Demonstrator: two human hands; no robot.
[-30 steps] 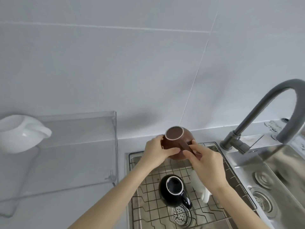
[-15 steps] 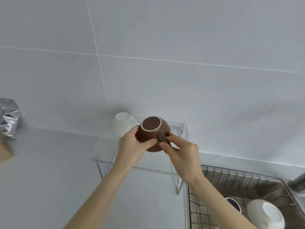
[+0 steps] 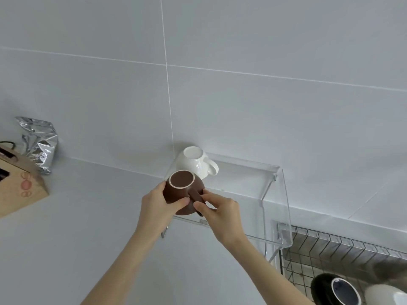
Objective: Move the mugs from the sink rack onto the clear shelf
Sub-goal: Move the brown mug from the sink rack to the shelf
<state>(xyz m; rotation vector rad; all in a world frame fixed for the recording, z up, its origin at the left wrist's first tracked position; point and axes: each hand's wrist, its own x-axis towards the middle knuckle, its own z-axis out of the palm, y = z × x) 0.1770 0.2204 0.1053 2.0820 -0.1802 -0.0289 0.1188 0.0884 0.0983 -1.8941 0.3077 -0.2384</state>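
Note:
A brown mug [image 3: 182, 190] is upside down at the front left corner of the clear shelf [image 3: 246, 194]; whether it rests on the shelf I cannot tell. My left hand [image 3: 159, 205] grips its body and my right hand [image 3: 220, 210] pinches its handle. A white mug [image 3: 195, 165] stands upside down on the shelf just behind it, against the wall. In the sink rack [image 3: 330, 252] at the lower right lie a black mug [image 3: 334, 290] and a white mug [image 3: 387, 294], both partly cut off by the frame.
The grey counter [image 3: 77, 227] stretches to the left of the shelf. A crumpled silver foil bag [image 3: 38, 144] and a brown cardboard box [image 3: 19, 186] stand at the far left by the tiled wall.
Both hands have carried the brown mug left from above the sink rack to the shelf's front left corner. My view has swung left, so the tap is out of sight.

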